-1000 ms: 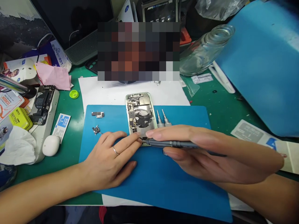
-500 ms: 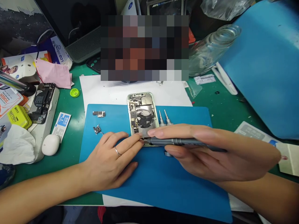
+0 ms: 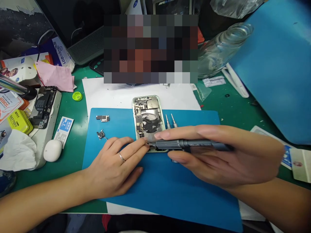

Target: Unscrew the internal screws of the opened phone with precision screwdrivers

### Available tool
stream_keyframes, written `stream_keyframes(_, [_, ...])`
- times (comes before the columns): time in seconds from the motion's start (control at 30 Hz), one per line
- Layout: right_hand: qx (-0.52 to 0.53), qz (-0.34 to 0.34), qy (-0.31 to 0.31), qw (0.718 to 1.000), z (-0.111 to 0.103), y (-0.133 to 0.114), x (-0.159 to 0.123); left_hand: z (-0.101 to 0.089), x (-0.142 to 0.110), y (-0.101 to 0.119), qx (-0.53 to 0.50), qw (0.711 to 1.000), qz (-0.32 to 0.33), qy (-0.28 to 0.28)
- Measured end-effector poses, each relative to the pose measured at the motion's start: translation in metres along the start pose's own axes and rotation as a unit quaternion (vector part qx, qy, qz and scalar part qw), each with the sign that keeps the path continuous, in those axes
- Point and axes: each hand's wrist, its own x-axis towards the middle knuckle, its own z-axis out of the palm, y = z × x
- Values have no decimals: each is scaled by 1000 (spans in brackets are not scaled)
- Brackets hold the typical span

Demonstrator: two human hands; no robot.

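An opened smartphone (image 3: 152, 119) lies on the blue mat (image 3: 189, 194), its circuit boards and dark-and-silver inside showing. My right hand (image 3: 233, 155) pinches a dark grey screwdriver (image 3: 196, 144), which lies nearly level over the phone's bottom end. Its tip is close to my left fingertips, and what it touches is too small to make out. With fingers stretched out, my left hand (image 3: 119, 165) rests its fingertips on the phone's lower left edge. Two screwdriver bits (image 3: 173, 120) with metal shafts sit just right of the phone, partly behind my right hand.
A small metal part (image 3: 103, 118) and a small camera-like part (image 3: 100, 134) lie on the mat's left. Further left are a white earbud case (image 3: 52, 150) and another opened phone (image 3: 44, 106). A glass jar (image 3: 223, 48) stands back right, beside white tweezers (image 3: 235, 81).
My right hand has shifted slightly up and left, and the screwdriver's handle now sits more level. My left hand and the phone have hardly moved.
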Motion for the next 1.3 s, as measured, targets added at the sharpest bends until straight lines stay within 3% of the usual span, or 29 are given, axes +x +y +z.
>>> stream_keyframes(0.1, [-9,-60,-1,998,1,-4,7,0,0,0,-3,1000,-3,-3])
stream_keyframes(0.17, [-12,-66,0,998,1,-4,9,0,0,0,-6,1000,-6,-5])
stream_keyframes(0.4, [-35,-48,-16,998,-1,-4,8,0,0,0,-11,1000,-6,-6])
stream_keyframes(1.0, [-21,-52,18,998,2,-3,10,-2,-1,0,-11,1000,-3,-3])
stream_keyframes(1.3, [-20,-94,2,995,0,0,9,0,-2,-1,-16,1000,-3,3])
